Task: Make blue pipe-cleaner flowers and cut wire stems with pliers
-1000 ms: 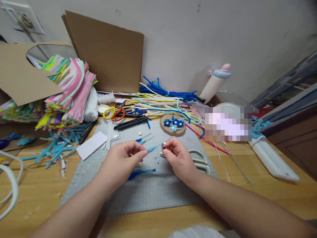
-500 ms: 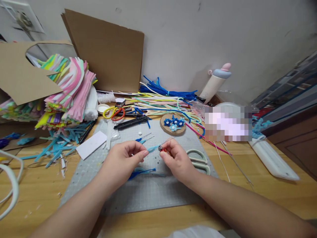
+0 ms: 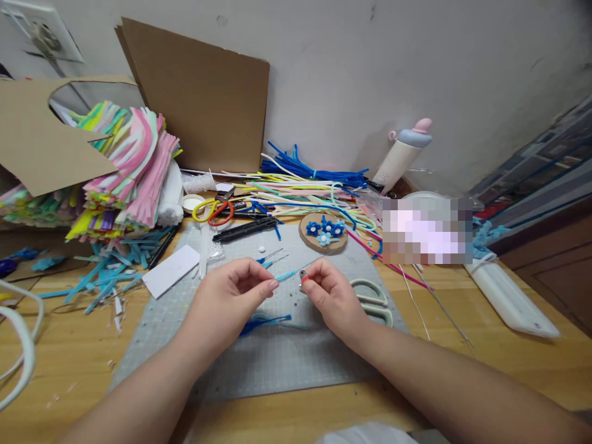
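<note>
In the lower centre of the frame, blue stems (image 3: 264, 323) lie on the grey mat (image 3: 259, 370). Just above, the left hand (image 3: 238, 293) has its thumb and fingertips pinched closed on a light-blue stem (image 3: 287, 275), near the frame's centre. The right hand (image 3: 333, 299), right of centre, curls its fingers closed around a small red lighter (image 3: 304, 279); whether the lighter touches the stem is hard to tell. Green-handled scissors (image 3: 374, 302) lie beside that hand. Farther up, blue flowers (image 3: 325, 229) sit on a round wooden slice (image 3: 320, 246).
</note>
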`<state>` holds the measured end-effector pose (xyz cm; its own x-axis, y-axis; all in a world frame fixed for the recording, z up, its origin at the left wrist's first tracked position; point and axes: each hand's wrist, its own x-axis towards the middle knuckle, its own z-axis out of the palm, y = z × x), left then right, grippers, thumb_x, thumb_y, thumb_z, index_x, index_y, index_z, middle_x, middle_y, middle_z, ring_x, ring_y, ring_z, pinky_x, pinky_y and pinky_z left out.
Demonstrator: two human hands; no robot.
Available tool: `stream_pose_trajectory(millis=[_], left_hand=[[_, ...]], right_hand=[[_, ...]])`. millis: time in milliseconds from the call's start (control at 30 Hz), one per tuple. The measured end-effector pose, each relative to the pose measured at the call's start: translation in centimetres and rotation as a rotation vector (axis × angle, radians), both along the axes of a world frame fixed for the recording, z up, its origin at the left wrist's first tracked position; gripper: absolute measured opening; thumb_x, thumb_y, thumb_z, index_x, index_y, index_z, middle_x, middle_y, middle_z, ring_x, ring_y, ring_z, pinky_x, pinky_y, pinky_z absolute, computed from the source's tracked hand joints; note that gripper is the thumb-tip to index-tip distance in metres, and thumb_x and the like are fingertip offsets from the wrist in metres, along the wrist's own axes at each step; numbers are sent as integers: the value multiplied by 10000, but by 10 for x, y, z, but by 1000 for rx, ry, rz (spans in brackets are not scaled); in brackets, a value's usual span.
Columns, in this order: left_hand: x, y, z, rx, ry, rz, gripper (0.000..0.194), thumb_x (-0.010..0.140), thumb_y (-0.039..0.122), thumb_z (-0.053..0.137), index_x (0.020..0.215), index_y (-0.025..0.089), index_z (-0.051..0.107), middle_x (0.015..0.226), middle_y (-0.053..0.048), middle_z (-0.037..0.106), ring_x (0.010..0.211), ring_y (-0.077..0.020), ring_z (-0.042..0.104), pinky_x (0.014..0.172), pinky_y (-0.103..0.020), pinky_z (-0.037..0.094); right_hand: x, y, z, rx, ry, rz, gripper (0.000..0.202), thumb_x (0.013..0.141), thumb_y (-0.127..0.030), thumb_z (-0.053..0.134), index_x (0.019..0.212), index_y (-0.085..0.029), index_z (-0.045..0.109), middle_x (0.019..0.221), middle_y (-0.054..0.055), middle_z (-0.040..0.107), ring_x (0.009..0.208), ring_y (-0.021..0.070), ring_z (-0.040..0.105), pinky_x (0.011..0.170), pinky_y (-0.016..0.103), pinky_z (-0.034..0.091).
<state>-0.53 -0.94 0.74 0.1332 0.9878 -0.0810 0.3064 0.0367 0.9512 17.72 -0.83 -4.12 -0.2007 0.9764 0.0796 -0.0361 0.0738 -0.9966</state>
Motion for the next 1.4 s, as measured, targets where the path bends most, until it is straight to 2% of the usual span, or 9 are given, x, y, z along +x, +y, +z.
stream_pose_trajectory(millis=[233,433,567,767,1067,1267,1400], left_hand=[[0,-2,-3,238,37,9,116,744,271,647,698,177,596,752,-15,634,717,-145,584,654,-257,460],[0,-5,-3,536,244,-67,71,787,144,585,731,187,579,808,-8,632,783,-125,587,720,-242,447],[-1,-8,-1,648,341,-116,92,805,115,555,752,189,570,822,-8,626,795,-115,580,716,-224,442],[-1,-7,-5,712,347,-124,105,805,92,554,764,188,565,829,-10,621,792,-113,579,703,-220,448],[-2,-6,-7,749,322,-131,138,787,47,573,770,183,558,824,10,614,785,-84,569,709,-195,437],[-1,-6,-4,706,320,-107,109,796,85,561,761,188,566,824,8,624,788,-95,575,706,-201,437],[-7,0,-5,556,405,23,54,780,160,567,743,197,579,786,7,633,751,-126,583,667,-233,435]], right_hand=[[0,0,0,-9,29,-18,233,779,-402,611,783,-221,465,623,-47,483,553,108,399,508,231,334],[1,1,-1,-18,82,6,252,772,-397,636,790,-218,461,633,-54,486,543,96,393,512,223,324],[1,1,0,4,33,-19,198,790,-354,613,786,-220,468,629,-51,478,564,105,406,527,230,337],[0,1,0,14,-12,-48,108,789,-272,569,793,-220,474,637,-52,479,568,106,408,534,230,342],[0,1,-1,17,2,-12,127,797,-288,577,808,-219,470,643,-51,479,569,104,414,534,229,343],[0,2,-1,-9,30,-5,246,791,-405,612,796,-216,456,625,-55,459,560,99,384,514,227,309],[5,4,-1,-19,62,-59,304,781,-469,614,796,-213,451,616,-64,433,512,83,327,473,223,256]])
